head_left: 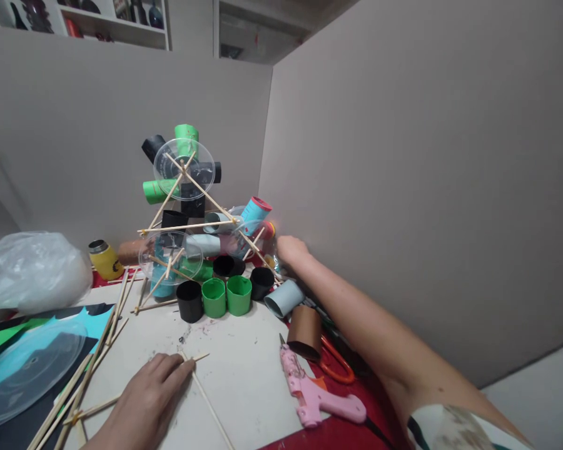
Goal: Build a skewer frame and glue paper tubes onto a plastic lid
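Note:
My left hand (152, 387) rests low on the white board, its fingers pressed together on thin wooden sticks (211, 409) that cross near the fingertips. My right hand (293, 253) is stretched far forward beside the grey wall, fingers curled. Next to it stands a clear container with a red lid (271, 229), partly hidden; what the fingers hold, if anything, is not visible. Behind the board rises a stick frame (187, 226) bearing clear plastic discs (206, 156) with green and black paper tubes. In front stand short black cups (190, 301) and green cups (239, 296).
A pink glue gun (316, 390) lies at the right, near a brown tube (304, 331) and orange-handled scissors (338, 362). More sticks (94, 359), a clear lid (32, 369) and coloured paper (96, 322) lie left. Behind are a plastic bag (35, 269) and yellow jar (106, 261).

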Motion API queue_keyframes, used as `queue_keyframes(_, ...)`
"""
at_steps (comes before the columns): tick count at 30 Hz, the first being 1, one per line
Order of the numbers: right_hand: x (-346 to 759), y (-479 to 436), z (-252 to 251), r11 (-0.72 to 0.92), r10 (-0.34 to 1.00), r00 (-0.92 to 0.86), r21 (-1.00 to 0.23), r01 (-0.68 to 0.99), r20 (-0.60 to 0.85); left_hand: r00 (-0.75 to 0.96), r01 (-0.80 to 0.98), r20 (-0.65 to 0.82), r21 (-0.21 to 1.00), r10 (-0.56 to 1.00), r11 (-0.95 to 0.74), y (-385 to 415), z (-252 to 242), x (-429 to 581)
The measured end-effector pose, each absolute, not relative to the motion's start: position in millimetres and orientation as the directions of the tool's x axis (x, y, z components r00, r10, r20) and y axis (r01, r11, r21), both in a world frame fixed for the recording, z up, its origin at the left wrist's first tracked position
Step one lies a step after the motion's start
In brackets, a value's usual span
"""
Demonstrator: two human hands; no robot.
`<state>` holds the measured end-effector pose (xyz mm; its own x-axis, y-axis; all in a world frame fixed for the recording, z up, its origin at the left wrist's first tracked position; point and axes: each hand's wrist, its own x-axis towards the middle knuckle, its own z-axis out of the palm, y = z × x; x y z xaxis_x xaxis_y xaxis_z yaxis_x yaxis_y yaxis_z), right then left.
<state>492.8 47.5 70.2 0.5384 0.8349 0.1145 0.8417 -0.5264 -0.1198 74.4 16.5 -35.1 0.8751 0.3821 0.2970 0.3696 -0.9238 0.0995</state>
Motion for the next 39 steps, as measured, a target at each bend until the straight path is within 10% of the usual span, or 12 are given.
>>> queue_keyframes(23, 487.2, 43.1, 60.0, -0.571, 0.82, 0.564, 0.066, 0.818, 0.101, 0.878, 0.37, 0.261, 0.162, 0.401, -0.915, 12.7, -30.0, 74.6)
queue_keyframes(39, 445.3, -42.3, 117.0, -0.433, 0.656, 0.463, -0.206, 0.878, 0.596, 0.816, 0.349, 0.325, 0.381, 0.478, -0.856, 9.1, -20.1, 69.5)
